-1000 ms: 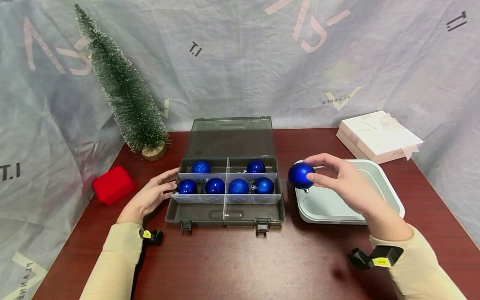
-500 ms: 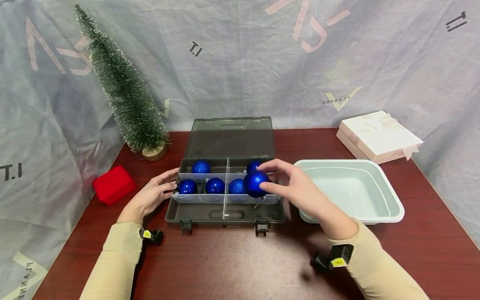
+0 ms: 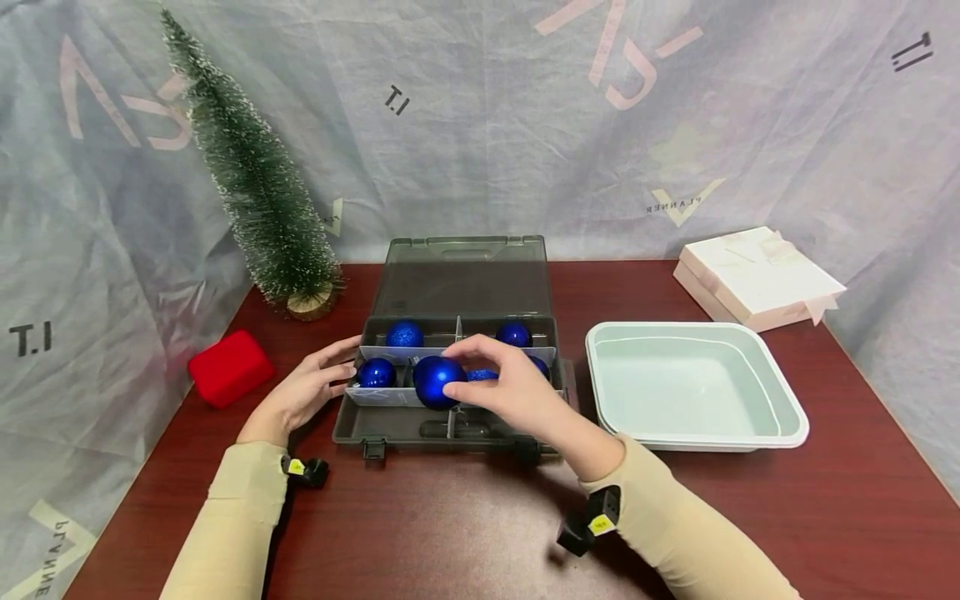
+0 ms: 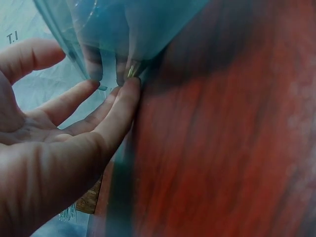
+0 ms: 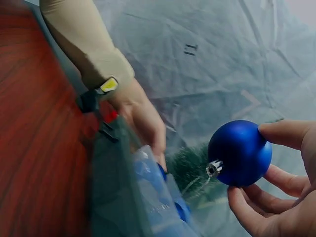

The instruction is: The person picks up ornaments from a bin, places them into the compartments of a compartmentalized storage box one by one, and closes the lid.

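One matte blue ball ornament (image 3: 439,383) with a silver metal cap (image 5: 214,168) hangs above the middle row of a smoky-grey translucent plastic case (image 3: 393,428), apart from its dividers; I pinch it between the thumb and fingers of my right hand (image 3: 510,379); my left hand (image 3: 303,387), fingers spread, touches the case's left wall. The step in hand appears to be placing the ornament in the case; the next move would call for lowering it into a compartment with room, then parting thumb and fingers. In the way stand the clear plastic dividers (image 3: 382,396) and the seated balls, among them a glittery blue ball (image 3: 405,334) at back left and a glossy blue ball (image 3: 377,373) at middle left; my right hand partly hides others. Around the case: a pale blue-green rectangular plastic basin (image 3: 594,367) to the right; a white gift box with a ribbon (image 3: 753,271) behind it; a red box (image 3: 230,368) and a frosted green artificial tree (image 3: 258,175) to the left.
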